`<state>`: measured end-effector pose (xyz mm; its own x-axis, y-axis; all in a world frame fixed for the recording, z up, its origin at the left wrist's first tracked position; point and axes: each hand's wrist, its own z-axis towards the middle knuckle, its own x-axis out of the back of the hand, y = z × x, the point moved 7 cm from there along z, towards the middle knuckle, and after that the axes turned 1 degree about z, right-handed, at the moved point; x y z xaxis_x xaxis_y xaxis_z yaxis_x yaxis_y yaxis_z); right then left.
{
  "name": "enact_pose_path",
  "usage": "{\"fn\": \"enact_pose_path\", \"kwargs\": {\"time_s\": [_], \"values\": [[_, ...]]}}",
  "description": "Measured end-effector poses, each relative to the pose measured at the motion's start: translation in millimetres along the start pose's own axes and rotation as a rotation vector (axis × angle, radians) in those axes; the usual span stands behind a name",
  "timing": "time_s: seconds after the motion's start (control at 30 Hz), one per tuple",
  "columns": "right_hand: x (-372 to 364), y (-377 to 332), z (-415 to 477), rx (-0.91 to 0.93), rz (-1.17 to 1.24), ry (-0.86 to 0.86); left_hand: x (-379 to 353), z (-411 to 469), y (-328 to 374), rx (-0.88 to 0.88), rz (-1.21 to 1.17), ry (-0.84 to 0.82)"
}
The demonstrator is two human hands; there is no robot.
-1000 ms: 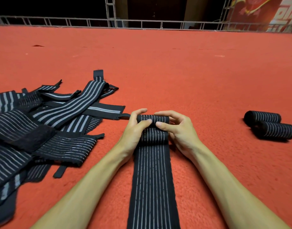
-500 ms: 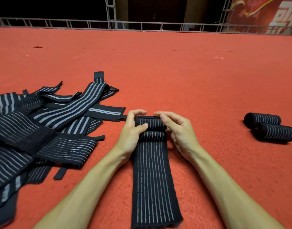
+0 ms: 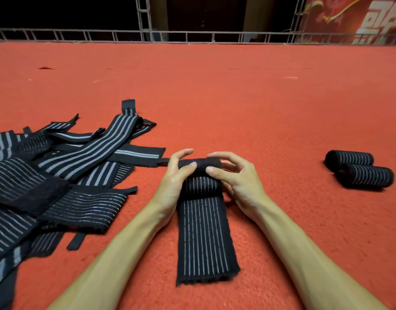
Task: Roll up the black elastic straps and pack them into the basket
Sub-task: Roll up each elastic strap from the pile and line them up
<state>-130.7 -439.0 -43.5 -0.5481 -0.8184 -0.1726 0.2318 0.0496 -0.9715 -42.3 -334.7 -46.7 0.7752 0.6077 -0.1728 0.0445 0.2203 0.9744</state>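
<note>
A black elastic strap with thin white stripes lies lengthwise on the red carpet in front of me, its far end wound into a roll. My left hand grips the roll's left end, thumb on top and fingers curled over the far side. My right hand grips the right end the same way. The strap's frayed near end lies flat between my forearms. No basket is in view.
A loose heap of unrolled striped straps covers the carpet at the left. Two finished rolls lie side by side at the right. A metal rail borders the carpet's far edge.
The roll has grown thicker and the flat length toward me has shortened; the strap's near end, first out of frame, now shows between my forearms.
</note>
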Motion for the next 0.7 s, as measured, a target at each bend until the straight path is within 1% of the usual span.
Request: {"fn": "enact_pose_path", "kwargs": {"time_s": [0.07, 0.17, 0.3, 0.43, 0.47, 0.53, 0.6, 0.7], "values": [[1.7, -0.3, 1.3, 0.014, 0.006, -0.001, 2.9, 0.4, -6.6, 0.05, 0.013, 0.036], [3.7, 0.2, 1.8, 0.044, 0.002, -0.004, 2.9, 0.9, -9.3, 0.055, 0.073, 0.026], [0.3, 1.1, 1.4, 0.049, -0.003, -0.036, 5.5, 0.8, -4.9, 0.008, 0.054, 0.067], [-4.7, -3.9, 0.6, 0.037, 0.069, -0.072, 9.3, 0.6, 1.8, -0.061, 0.043, 0.064], [-5.0, -3.1, 0.7, 0.028, 0.058, -0.05, 8.9, 0.3, 3.4, -0.066, 0.036, 0.052], [-4.1, 0.2, 1.7, 0.017, -0.06, 0.014, 8.1, -0.2, 6.8, -0.093, 0.028, 0.035], [-5.7, 3.5, 1.0, -0.001, -0.163, 0.019, 7.6, -0.5, 10.1, -0.118, 0.037, 0.024], [-8.3, 1.7, -1.4, -0.008, -0.141, -0.005, 7.1, -0.1, 11.6, -0.124, 0.047, 0.013]]}}
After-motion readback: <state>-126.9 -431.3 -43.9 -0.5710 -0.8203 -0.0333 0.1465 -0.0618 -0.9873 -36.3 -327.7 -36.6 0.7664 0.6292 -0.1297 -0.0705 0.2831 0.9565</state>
